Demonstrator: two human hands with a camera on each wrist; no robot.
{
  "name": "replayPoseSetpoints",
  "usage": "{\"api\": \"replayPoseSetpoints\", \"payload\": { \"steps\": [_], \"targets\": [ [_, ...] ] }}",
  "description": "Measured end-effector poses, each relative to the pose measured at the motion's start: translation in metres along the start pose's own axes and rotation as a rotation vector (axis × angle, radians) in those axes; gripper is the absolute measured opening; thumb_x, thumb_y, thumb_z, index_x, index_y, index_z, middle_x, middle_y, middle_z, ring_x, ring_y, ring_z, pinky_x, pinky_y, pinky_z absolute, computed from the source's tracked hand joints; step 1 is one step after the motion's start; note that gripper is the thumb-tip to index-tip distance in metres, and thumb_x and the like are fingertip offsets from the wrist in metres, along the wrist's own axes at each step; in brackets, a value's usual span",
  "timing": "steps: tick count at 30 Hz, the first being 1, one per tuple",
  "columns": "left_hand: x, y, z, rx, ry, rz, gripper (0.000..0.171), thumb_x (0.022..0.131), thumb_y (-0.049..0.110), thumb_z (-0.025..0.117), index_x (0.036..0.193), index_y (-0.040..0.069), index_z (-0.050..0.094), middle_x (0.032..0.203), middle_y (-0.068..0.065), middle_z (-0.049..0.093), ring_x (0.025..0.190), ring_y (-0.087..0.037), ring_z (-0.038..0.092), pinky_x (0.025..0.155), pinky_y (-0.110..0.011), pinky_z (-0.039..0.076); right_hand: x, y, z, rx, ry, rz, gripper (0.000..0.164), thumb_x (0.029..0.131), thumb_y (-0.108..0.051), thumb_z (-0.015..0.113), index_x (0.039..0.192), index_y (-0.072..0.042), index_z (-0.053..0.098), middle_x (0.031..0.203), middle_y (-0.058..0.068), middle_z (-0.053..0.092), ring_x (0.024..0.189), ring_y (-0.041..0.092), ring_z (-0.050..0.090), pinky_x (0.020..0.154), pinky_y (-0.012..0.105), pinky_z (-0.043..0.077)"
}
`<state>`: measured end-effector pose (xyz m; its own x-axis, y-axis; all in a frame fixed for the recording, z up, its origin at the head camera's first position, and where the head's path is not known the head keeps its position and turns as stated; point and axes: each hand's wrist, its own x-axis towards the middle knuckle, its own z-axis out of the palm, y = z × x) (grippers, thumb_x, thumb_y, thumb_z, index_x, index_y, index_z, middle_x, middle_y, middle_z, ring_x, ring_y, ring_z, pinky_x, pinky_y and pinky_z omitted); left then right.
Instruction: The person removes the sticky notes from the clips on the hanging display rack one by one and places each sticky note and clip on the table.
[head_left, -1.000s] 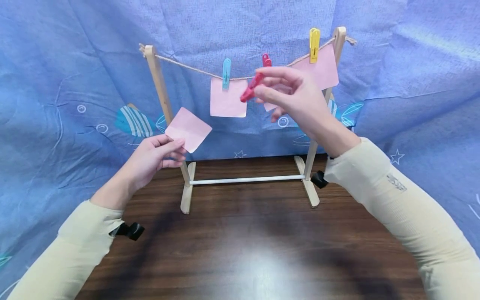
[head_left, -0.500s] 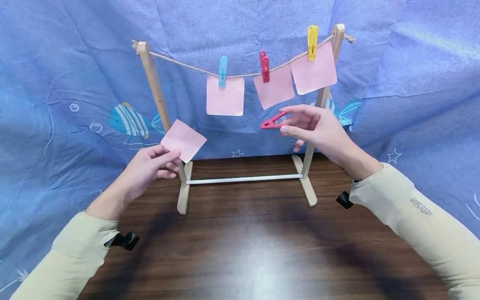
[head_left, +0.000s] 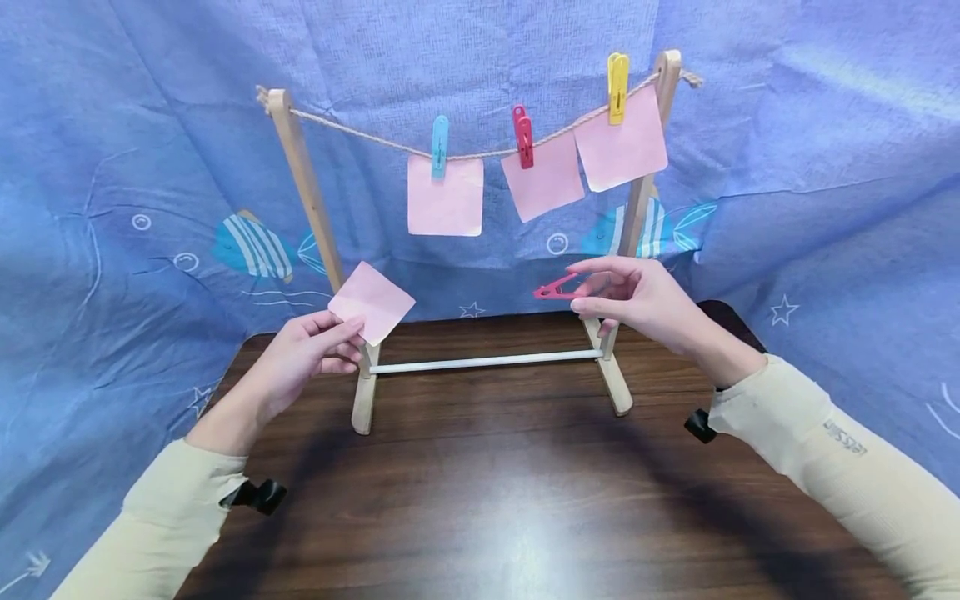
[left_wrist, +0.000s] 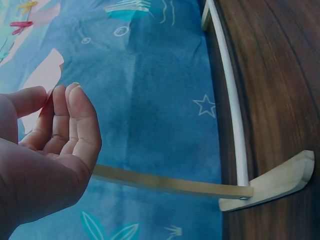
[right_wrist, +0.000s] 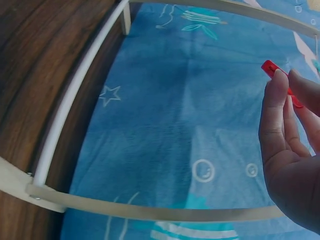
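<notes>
Between thumb and fingers, my left hand [head_left: 311,346] pinches a square pink paper note [head_left: 372,302] by its lower corner, in front of the rack's left post. My right hand [head_left: 637,304] pinches a red clothespin [head_left: 555,289] by its handles, below the hung papers; the right wrist view shows this clothespin [right_wrist: 270,68] at the fingertips. On the rope [head_left: 360,133] above, a blue clothespin [head_left: 439,147] holds one pink note [head_left: 446,200]. A second red clothespin [head_left: 523,137] holds a tilted pink note [head_left: 545,182], and a yellow clothespin [head_left: 617,89] another [head_left: 626,146] at the right.
The rope hangs between the left wooden post [head_left: 306,183] and the right wooden post [head_left: 641,200]. A white bar [head_left: 487,362] joins their feet on the dark wooden table [head_left: 465,467]. A blue cloth printed with fish [head_left: 255,246] hangs behind the rack.
My right hand has drawn back from the rope, down and to the right, with the red clothespin. My left hand has lowered slightly with the pink note.
</notes>
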<state>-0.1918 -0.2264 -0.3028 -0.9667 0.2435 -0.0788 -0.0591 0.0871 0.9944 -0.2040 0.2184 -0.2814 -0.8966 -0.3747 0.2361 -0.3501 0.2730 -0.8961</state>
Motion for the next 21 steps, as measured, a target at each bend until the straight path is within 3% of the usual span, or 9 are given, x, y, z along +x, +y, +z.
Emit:
{"api": "replayPoseSetpoints", "payload": {
  "steps": [10, 15, 21],
  "targets": [
    [0.008, -0.037, 0.003, 0.012, -0.041, -0.026, 0.017, 0.100, 0.020, 0.069, 0.099, 0.004, 0.063, 0.083, -0.005, 0.070, 0.074, -0.015, 0.070, 0.070, -0.030, 0.060, -0.011, 0.038, -0.002, 0.015, -0.026, 0.098, 0.047, 0.089, -0.016, 0.081, 0.131, -0.006, 0.061, 0.105, 0.014, 0.074, 0.078, 0.032, 0.070, 0.064, 0.049, 0.061],
    [0.011, -0.058, 0.004, 0.016, -0.043, -0.039, 0.013, 0.097, 0.014, 0.072, 0.100, 0.004, 0.065, 0.085, -0.004, 0.071, 0.075, -0.014, 0.071, 0.070, -0.031, 0.061, -0.013, 0.064, 0.000, 0.012, -0.028, 0.134, 0.047, 0.089, -0.016, 0.081, 0.130, -0.004, 0.062, 0.105, 0.013, 0.074, 0.084, 0.029, 0.072, 0.062, 0.045, 0.061],
    [0.011, -0.078, 0.000, 0.007, -0.021, -0.078, 0.013, 0.097, 0.014, 0.071, 0.106, 0.005, 0.068, 0.088, -0.003, 0.071, 0.079, -0.014, 0.071, 0.073, -0.030, 0.061, -0.017, 0.089, 0.004, -0.015, -0.032, 0.171, 0.048, 0.089, -0.017, 0.082, 0.130, -0.003, 0.062, 0.103, 0.016, 0.072, 0.080, 0.025, 0.072, 0.063, 0.045, 0.060]
  ]
}}
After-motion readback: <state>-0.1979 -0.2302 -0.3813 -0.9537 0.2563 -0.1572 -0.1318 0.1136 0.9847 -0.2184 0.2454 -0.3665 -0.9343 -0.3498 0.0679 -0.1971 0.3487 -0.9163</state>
